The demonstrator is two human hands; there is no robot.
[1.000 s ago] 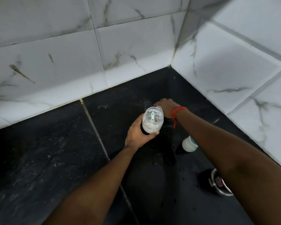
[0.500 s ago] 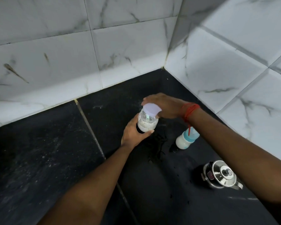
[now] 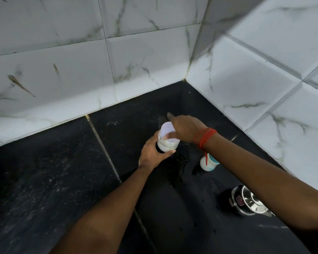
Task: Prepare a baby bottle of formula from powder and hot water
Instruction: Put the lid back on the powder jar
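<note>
Steel pot (image 3: pixel 250 203) and baby bottle (image 3: pixel 206 162) partly hidden behind the right forearm

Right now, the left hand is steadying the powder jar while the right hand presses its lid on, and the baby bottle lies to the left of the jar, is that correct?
Not quite: the head view shows the baby bottle to the right of the powder jar, under the right forearm. The rest holds: the left hand steadies the jar while the right hand presses its lid on.

Left hand (image 3: pixel 152 153) wrapped round jar of white powder (image 3: pixel 167 138) on black counter (image 3: pixel 44 180). Right hand (image 3: pixel 185 128) on its white lid (image 3: pixel 167 127). Baby bottle (image 3: pixel 207 162) right of jar. Steel pot (image 3: pixel 250 202) nearer, further right.
</note>
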